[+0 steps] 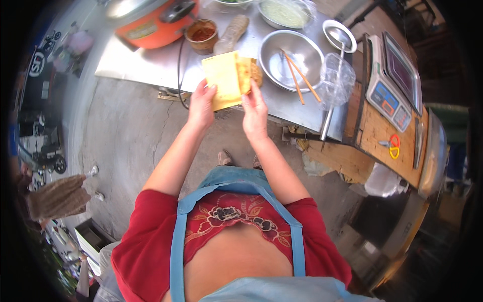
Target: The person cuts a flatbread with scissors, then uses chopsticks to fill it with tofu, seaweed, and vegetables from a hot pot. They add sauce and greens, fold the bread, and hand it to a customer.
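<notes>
Diffuse light, shadows soft. Table (121, 61) washes pale toward ten o'clock; bowl (274, 56) at one o'clock glints; yellow sheet (222, 81) near twelve o'clock reads bright. Dim at four o'clock. Background (40, 136) at nine o'clock smears. Fisheye bends edges; rim falls to black.

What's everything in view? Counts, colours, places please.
Cooker: one, orange, table's left
Sauce tub: one, brown, beside cooker
Paper bag: one, yellow, in hands
Likely flatbread: one, golden, at paper bag's right
Mixing bowl: one, silver, mid-table
Chopsticks: two, brown, in mixing bowl
Film-covered bowl: one, silver, far edge
Ladle: one, silver, in white bowl
Plastic bag: one, clear, over ladle handle
Scale: one, white, on wooden board
Scissors: one, red-yellow, near scale
Metal table: one, silver, under bowls
Passerby: one, brown clothing, left
Apron: one, blue, worn
Shirt: one, red, under apron
Left hand, right hand: two, bare, holding paper bag
</notes>
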Tool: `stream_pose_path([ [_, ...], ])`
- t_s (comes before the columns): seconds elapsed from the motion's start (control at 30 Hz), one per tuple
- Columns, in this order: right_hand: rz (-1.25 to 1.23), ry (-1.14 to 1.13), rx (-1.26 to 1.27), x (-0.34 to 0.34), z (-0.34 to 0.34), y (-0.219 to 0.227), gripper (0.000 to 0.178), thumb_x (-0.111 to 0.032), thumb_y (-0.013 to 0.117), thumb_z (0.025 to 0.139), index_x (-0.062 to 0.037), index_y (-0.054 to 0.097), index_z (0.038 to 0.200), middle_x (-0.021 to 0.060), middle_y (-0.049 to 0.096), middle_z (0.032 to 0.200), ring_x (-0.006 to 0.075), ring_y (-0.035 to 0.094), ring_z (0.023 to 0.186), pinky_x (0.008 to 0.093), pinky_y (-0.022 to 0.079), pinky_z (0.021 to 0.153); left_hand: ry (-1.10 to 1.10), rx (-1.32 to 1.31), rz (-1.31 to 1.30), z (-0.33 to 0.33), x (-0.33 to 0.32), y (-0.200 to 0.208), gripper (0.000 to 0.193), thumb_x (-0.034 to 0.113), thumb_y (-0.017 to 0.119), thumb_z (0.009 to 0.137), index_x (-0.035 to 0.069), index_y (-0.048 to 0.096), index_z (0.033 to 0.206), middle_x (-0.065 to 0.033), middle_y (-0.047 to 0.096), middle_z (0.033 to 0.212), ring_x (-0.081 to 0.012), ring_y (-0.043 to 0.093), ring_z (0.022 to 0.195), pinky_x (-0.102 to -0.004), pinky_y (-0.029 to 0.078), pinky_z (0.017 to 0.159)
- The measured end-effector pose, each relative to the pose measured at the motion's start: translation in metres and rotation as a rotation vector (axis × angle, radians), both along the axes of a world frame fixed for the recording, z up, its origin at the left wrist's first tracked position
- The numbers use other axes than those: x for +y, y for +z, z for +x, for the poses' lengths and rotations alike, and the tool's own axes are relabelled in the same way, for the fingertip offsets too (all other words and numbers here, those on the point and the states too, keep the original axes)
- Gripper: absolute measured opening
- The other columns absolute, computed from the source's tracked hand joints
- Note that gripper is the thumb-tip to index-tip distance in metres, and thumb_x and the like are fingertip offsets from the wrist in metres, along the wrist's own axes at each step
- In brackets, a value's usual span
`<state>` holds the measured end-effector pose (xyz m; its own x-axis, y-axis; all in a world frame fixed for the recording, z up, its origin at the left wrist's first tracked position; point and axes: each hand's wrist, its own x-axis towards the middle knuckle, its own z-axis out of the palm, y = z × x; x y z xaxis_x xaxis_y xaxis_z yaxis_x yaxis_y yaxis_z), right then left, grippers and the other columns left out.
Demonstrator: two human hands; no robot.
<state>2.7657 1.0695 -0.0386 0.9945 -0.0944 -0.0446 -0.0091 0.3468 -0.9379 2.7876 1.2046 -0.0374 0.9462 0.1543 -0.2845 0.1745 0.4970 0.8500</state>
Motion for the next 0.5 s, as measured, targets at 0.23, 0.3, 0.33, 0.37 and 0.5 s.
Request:
stream_pose_path([
  [0.23,-0.030,0.160,0.031,-0.022,-0.032,0.071,0.051,0.004,0.053,0.086,-0.0039,0.039,0.135,0.0091,0.056,0.113,0.0131,0.053,0.105,0.0271,0.044,0.089,-0.282,0.033,-0.303,-0.035,0.018,0.050,0.052,0.018,0.065,0.082,-0.002,0.043,0.125,-0.0105,0.053,0.124,-0.0229,0.050,0.116,-0.0381,0.037,0.100],
  [0.3,-0.056,0.196,-0.034,-0.049,-0.043,0.084,0.049,0.001,0.058,0.085,-0.0045,0.044,0.132,0.0077,0.057,0.112,0.0139,0.055,0.103,0.0280,0.046,0.087,-0.336,0.053,-0.310,-0.034,0.007,0.055,0.057,0.019,0.066,0.081,-0.003,0.041,0.127,-0.0105,0.051,0.126,-0.0238,0.049,0.117,-0.0391,0.036,0.102],
  [0.33,-0.184,0.158,-0.092,-0.072,-0.050,0.088,0.048,-0.002,0.062,0.082,-0.0040,0.047,0.128,0.0066,0.058,0.112,0.0141,0.056,0.100,0.0284,0.047,0.086,-0.392,0.056,-0.339,-0.032,0.000,0.057,0.059,0.020,0.067,0.081,-0.003,0.039,0.129,-0.0108,0.050,0.128,-0.0246,0.048,0.118,-0.0394,0.035,0.103],
  [0.37,-0.280,0.006,-0.114,-0.102,-0.056,0.092,0.047,-0.002,0.062,0.081,-0.0040,0.049,0.127,0.0063,0.059,0.110,0.0138,0.057,0.098,0.0282,0.047,0.085,-0.412,0.062,-0.358,-0.031,-0.006,0.060,0.059,0.018,0.066,0.081,-0.002,0.038,0.130,-0.0114,0.048,0.129,-0.0256,0.047,0.119,-0.0402,0.034,0.104],
  [0.5,-0.708,-0.521,-0.037,-0.291,-0.071,0.094,0.028,-0.003,0.059,0.082,-0.0014,0.060,0.110,0.0065,0.064,0.100,0.0131,0.058,0.092,0.0264,0.046,0.082,-0.393,0.072,-0.428,-0.029,-0.019,0.072,0.055,0.015,0.063,0.084,-0.001,0.039,0.130,-0.0127,0.049,0.129,-0.0275,0.047,0.119,-0.0427,0.035,0.103],
])
